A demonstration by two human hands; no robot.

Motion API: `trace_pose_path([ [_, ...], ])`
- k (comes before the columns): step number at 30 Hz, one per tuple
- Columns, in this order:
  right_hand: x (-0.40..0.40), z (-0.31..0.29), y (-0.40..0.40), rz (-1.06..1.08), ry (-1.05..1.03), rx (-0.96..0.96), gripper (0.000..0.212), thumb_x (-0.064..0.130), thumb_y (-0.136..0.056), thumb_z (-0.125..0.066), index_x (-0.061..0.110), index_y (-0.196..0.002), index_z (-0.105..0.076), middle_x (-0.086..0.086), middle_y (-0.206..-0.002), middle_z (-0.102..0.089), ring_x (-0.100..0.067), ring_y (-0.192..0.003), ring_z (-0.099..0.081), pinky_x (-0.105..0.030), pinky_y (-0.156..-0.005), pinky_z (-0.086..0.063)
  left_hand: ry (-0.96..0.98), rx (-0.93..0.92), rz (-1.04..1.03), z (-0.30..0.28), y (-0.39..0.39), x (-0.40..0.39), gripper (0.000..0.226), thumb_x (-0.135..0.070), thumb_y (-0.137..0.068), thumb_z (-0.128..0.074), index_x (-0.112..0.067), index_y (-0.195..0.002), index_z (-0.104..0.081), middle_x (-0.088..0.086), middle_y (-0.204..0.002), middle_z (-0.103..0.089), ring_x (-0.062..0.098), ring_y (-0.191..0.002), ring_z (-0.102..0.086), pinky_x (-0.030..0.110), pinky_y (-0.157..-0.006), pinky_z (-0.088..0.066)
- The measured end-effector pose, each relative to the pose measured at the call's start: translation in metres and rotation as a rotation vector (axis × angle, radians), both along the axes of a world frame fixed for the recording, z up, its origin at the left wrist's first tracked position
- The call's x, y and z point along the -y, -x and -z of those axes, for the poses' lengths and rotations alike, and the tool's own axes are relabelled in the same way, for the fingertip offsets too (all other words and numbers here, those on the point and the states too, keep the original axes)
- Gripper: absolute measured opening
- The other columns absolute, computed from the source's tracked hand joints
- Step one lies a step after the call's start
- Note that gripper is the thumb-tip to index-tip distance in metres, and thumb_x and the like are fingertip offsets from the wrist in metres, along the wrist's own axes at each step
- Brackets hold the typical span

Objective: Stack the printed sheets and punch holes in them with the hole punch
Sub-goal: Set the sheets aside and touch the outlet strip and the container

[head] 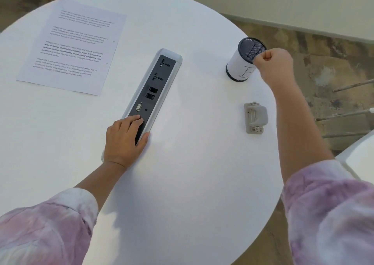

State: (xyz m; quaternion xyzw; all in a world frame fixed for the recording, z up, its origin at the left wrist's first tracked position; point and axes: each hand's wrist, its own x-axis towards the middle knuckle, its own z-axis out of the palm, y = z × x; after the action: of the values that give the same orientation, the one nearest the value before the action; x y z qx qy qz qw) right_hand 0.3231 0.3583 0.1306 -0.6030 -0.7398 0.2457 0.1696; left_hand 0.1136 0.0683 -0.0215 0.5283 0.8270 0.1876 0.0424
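A stack of printed sheets [70, 48] lies flat at the far left of the round white table [192, 183]. A grey hole punch [256, 117] sits near the table's right edge, with neither hand touching it. My left hand [124, 141] rests on the near end of the socket panel, its fingers fairly straight and holding nothing. My right hand [273, 64] is curled at the right rim of a black mesh cup [243, 61] wrapped in white paper. Its fingertips seem to pinch that rim. I cannot see what is inside the cup.
A grey and black socket panel [151, 90] is set into the table's middle, running from near to far. Past the right edge are a patterned floor, thin chair legs [344, 114] and part of a white seat [360, 159].
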Motion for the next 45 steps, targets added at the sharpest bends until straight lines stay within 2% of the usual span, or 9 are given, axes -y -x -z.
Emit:
trace_pose_path([
  [6, -0.04, 0.0, 0.005, 0.052, 0.008, 0.117, 0.037, 0.011, -0.083, -0.049, 0.014, -0.048, -0.037, 0.007, -0.026, -0.032, -0.01, -0.028, -0.031, -0.022, -0.05, -0.033, -0.003, -0.013, 0.001, 0.0, 0.001, -0.001, 0.045, -0.042, -0.085, -0.043, -0.01, -0.109, -0.063, 0.004, -0.12, -0.061, 0.026, -0.101, -0.05, 0.043, -0.08, -0.043],
  [11, -0.05, 0.006, 0.006, 0.037, 0.004, 0.13, 0.023, 0.02, -0.091, -0.055, 0.003, -0.079, -0.066, -0.002, -0.053, -0.043, -0.015, -0.05, -0.039, -0.024, -0.068, -0.037, -0.021, -0.013, -0.001, 0.001, 0.001, 0.0, 0.044, -0.041, -0.085, -0.043, -0.01, -0.109, -0.063, 0.004, -0.12, -0.061, 0.024, -0.102, -0.048, 0.041, -0.081, -0.042],
  [19, -0.053, 0.007, 0.005, 0.021, 0.001, 0.141, 0.036, 0.023, -0.093, -0.052, -0.011, -0.094, -0.064, -0.004, -0.054, -0.038, -0.014, -0.048, -0.032, -0.023, -0.058, -0.034, -0.022, -0.012, -0.008, 0.001, 0.001, 0.001, 0.045, -0.042, -0.085, -0.043, -0.01, -0.109, -0.063, 0.003, -0.12, -0.061, 0.022, -0.103, -0.046, 0.04, -0.082, -0.04],
  [24, -0.053, 0.009, 0.003, -0.004, 0.022, 0.137, 0.033, 0.02, -0.094, -0.05, -0.009, -0.095, -0.065, -0.012, -0.062, -0.044, -0.021, -0.055, -0.037, -0.023, -0.056, -0.034, -0.029, -0.006, -0.004, 0.001, 0.001, 0.001, 0.044, -0.041, -0.085, -0.043, -0.01, -0.11, -0.063, 0.003, -0.121, -0.061, 0.023, -0.103, -0.047, 0.041, -0.082, -0.04],
  [28, -0.052, 0.01, 0.0, -0.027, 0.018, 0.122, 0.027, 0.015, -0.093, -0.046, 0.003, -0.102, -0.068, -0.006, -0.067, -0.053, -0.022, -0.058, -0.043, -0.023, -0.056, -0.036, -0.015, -0.006, -0.004, 0.001, 0.001, 0.002, 0.045, -0.042, -0.085, -0.043, -0.011, -0.111, -0.062, 0.003, -0.121, -0.06, 0.024, -0.104, -0.048, 0.041, -0.083, -0.04],
  [32, -0.051, 0.009, -0.002, -0.001, -0.017, 0.052, 0.025, 0.025, -0.09, -0.053, 0.008, -0.104, -0.065, -0.002, -0.084, -0.056, -0.016, -0.075, -0.051, -0.032, -0.079, -0.047, -0.017, -0.003, -0.005, 0.001, 0.001, 0.001, 0.045, -0.042, -0.085, -0.043, -0.011, -0.11, -0.063, 0.003, -0.121, -0.06, 0.022, -0.104, -0.046, 0.042, -0.082, -0.041],
  [38, 0.01, 0.018, 0.01, -0.054, -0.02, -0.187, 0.008, 0.024, -0.086, -0.059, 0.021, -0.093, -0.057, 0.012, -0.063, -0.045, 0.009, -0.05, -0.044, -0.004, -0.05, -0.034, -0.021, -0.008, -0.009, 0.001, 0.001, 0.001, 0.045, -0.042, -0.085, -0.042, -0.011, -0.11, -0.063, 0.003, -0.121, -0.061, 0.022, -0.103, -0.045, 0.041, -0.082, -0.041],
  [41, 0.057, 0.038, 0.011, -0.116, 0.049, -0.227, 0.008, 0.02, -0.085, -0.06, 0.024, -0.091, -0.057, 0.01, -0.061, -0.046, 0.007, -0.051, -0.044, -0.007, -0.052, -0.034, -0.025, -0.014, -0.004, 0.002, 0.002, 0.001, 0.044, -0.042, -0.085, -0.043, -0.011, -0.109, -0.063, 0.004, -0.12, -0.061, 0.022, -0.103, -0.045, 0.041, -0.081, -0.041],
  [45, 0.107, 0.078, -0.001, -0.179, 0.19, -0.094, 0.012, 0.013, -0.083, -0.06, 0.021, -0.092, -0.062, 0.01, -0.065, -0.049, -0.001, -0.061, -0.045, -0.021, -0.066, -0.036, -0.034, -0.018, 0.004, 0.003, 0.003, 0.001, 0.043, -0.041, -0.085, -0.045, -0.01, -0.109, -0.063, 0.004, -0.12, -0.061, 0.022, -0.102, -0.045, 0.04, -0.08, -0.042],
])
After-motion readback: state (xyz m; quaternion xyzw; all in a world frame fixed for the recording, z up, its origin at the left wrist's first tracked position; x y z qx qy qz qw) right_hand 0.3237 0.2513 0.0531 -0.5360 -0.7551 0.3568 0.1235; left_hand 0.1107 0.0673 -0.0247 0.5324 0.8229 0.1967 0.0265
